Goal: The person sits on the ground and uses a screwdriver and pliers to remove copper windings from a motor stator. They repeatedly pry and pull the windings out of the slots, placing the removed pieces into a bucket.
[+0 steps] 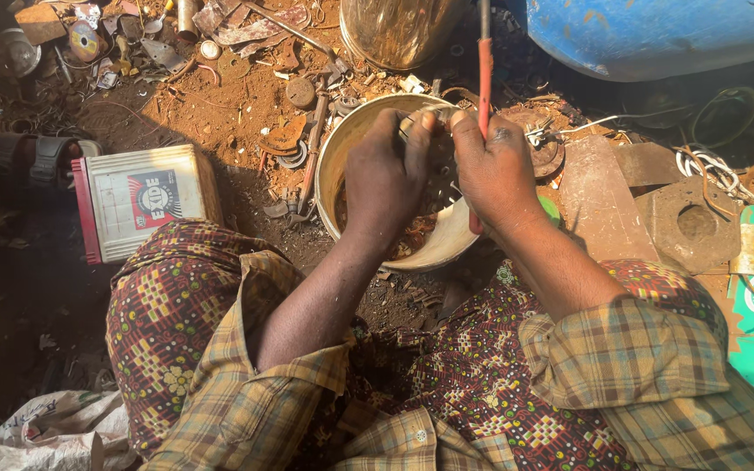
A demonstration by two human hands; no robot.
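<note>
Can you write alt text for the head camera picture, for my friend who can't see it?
A seated person's left hand and right hand hold a small metal part over a round, pale metal bowl; the right also grips a red-handled tool. Scrap metal litters the red dirt ground.

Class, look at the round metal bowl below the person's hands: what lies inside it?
Inside the metal bowl, reddish-brown bits show near the bottom. The left hand and right hand, gripping a small metal part, cover the rest.
</note>
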